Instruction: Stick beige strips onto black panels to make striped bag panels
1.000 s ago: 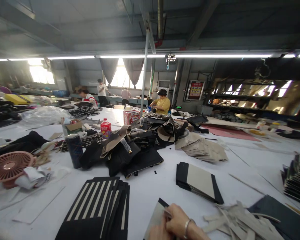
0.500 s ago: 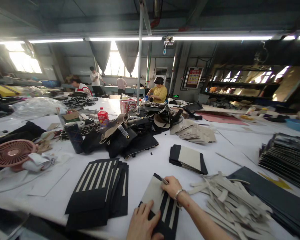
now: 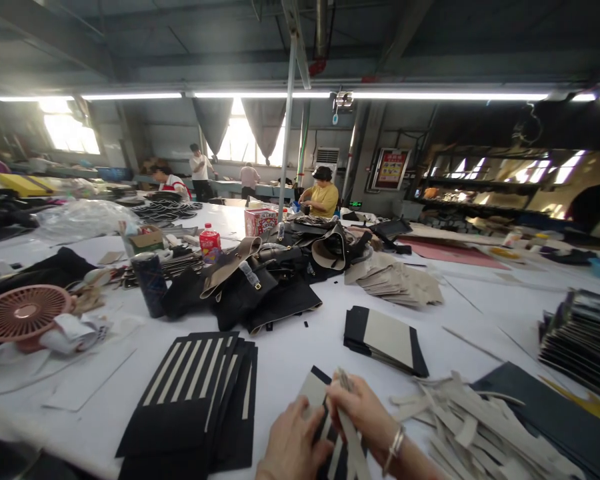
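Observation:
A black panel with pale grey covering and stripes (image 3: 322,375) lies at the table's front edge, partly hidden under both hands. My left hand (image 3: 293,441) rests on it with fingers spread, pressing near its left side. My right hand (image 3: 357,403), with a bracelet at the wrist, is closed on a pale grey strip (image 3: 353,443) that hangs down over the panel. To the left lies a stack of black panels with grey stripes (image 3: 190,373). Beyond my hands sits another stack of black panels with wide grey centres (image 3: 387,337).
Loose grey strips (image 3: 475,423) are heaped at the right, beside dark sheets (image 3: 545,407) and a tall black stack (image 3: 583,347). Black bag parts (image 3: 255,280), a tumbler (image 3: 149,283) and a pink fan (image 3: 25,312) stand farther back. A co-worker in yellow (image 3: 324,198) sits across the table.
My right hand has drawn back toward me and now holds a grey strip lifted off the panel. My left hand still presses the panel. The view has tilted up slightly.

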`<state>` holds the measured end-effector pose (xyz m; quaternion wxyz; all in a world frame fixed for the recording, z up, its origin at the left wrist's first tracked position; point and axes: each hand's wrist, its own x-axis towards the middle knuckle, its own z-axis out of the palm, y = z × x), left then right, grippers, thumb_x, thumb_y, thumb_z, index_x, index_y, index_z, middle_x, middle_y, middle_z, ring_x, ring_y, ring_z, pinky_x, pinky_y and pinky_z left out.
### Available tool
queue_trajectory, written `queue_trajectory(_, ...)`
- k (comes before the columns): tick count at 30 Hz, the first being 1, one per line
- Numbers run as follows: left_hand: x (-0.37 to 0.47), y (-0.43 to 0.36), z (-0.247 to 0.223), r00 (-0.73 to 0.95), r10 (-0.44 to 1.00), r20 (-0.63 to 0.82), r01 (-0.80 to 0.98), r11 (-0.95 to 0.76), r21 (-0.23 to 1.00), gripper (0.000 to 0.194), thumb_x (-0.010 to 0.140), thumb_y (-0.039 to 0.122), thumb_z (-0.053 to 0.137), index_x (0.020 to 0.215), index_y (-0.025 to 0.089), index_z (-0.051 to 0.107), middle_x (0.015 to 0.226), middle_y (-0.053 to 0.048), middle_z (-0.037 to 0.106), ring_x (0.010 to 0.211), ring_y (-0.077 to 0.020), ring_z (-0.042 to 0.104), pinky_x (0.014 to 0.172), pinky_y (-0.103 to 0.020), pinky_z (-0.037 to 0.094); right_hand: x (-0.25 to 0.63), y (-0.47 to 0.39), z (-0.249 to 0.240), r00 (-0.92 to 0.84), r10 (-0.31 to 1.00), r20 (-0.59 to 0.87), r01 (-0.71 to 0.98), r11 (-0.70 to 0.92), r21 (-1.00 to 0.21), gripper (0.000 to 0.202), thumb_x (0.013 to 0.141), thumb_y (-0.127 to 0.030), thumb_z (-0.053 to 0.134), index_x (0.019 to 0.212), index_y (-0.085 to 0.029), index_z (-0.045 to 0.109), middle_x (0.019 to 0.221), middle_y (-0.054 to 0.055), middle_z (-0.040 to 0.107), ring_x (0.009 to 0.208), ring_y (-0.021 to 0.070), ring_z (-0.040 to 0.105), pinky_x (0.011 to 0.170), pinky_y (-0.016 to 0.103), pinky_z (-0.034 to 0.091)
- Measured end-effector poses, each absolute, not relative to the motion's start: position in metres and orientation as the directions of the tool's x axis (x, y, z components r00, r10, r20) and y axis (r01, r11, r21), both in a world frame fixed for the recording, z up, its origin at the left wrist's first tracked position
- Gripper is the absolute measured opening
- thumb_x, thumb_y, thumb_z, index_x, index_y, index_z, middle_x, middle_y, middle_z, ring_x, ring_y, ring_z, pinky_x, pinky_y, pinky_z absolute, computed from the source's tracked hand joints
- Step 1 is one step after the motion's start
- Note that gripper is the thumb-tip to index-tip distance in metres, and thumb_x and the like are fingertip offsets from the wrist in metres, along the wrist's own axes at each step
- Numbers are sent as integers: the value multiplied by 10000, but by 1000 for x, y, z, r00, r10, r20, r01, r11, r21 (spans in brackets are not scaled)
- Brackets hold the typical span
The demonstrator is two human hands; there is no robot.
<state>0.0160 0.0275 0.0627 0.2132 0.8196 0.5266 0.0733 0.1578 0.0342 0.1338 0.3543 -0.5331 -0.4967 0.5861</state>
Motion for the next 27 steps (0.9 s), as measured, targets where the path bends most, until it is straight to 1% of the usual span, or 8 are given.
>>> queue_trajectory(3, 30, 46, 71, 400, 907, -132, 846, -310, 434, 657, 700, 425, 612, 1307, 369, 366, 1428, -32, 318, 1042, -284, 536, 876, -417, 433, 186, 66, 125, -59, 909, -414, 197, -395, -897, 101, 668, -307, 460, 692, -210, 444, 510, -39, 508, 416, 110, 466, 437, 256, 451)
queue_trajectory(7, 36, 58, 67, 402, 903, -154, 849, -304, 432, 714, 686, 433, 617, 1334, 365, 326, 1478, -37, 229, 996, -313, 566, 845, -469, 443, 194, 98, 96, 62, 921, -385, 493, -364, -790, 95, 602, -195, 458, 695, -217, 451, 438, -91, 384, 352, 87, 357, 381, 219, 354)
queue_trajectory(11, 33, 60, 66, 431, 875, -222, 847, -308, 433, 749, 704, 452, 594, 1370, 350, 268, 1494, -42, 176, 1060, -338, 531, 886, -492, 415, 178, 120, 76, 84, 942, -324, 667, -295, -684, 104, 495, -118, 561, 536, -187, 496, 480, -35, 476, 507, 133, 499, 469, 236, 353)
queue_trajectory(14, 32, 61, 68, 445, 863, -238, 841, -312, 442, 752, 698, 454, 601, 1366, 377, 264, 1498, -16, 163, 1027, -329, 550, 869, -482, 431, 169, 132, 64, 102, 942, -321, 761, -282, -584, 138, 447, -115, 603, 517, -191, 511, 535, -1, 536, 602, 188, 559, 521, 271, 366)
queue_trajectory(19, 34, 59, 67, 417, 892, -174, 841, -306, 445, 668, 704, 420, 598, 1322, 380, 348, 1485, -5, 208, 975, -310, 566, 835, -472, 446, 164, 137, 57, 77, 930, -360, 815, -267, -515, 138, 453, -159, 618, 525, -197, 506, 592, 25, 574, 663, 210, 592, 533, 275, 378)
queue_trajectory(21, 35, 58, 64, 404, 902, -151, 839, -299, 454, 564, 712, 419, 583, 1256, 353, 448, 1428, -13, 328, 940, -292, 574, 815, -443, 453, 157, 130, 61, 52, 928, -368, 819, -251, -516, 147, 443, -137, 609, 513, -196, 494, 595, 32, 577, 669, 217, 593, 528, 275, 375)
queue_trajectory(24, 34, 57, 60, 387, 914, -125, 824, -282, 491, 463, 722, 429, 562, 1163, 290, 542, 1230, -43, 525, 933, -278, 565, 809, -395, 451, 144, 112, 73, -12, 930, -367, 803, -210, -558, 134, 441, -100, 582, 476, -190, 490, 544, 6, 552, 639, 195, 580, 522, 255, 365)
queue_trajectory(27, 27, 54, 64, 420, 903, -87, 788, -315, 529, 520, 685, 444, 608, 1183, 321, 521, 1215, -16, 527, 998, -265, 538, 861, -367, 435, 139, 99, 83, -67, 931, -359, 742, -194, -642, 52, 519, -134, 548, 511, -185, 541, 502, -33, 519, 572, 144, 541, 493, 223, 347)
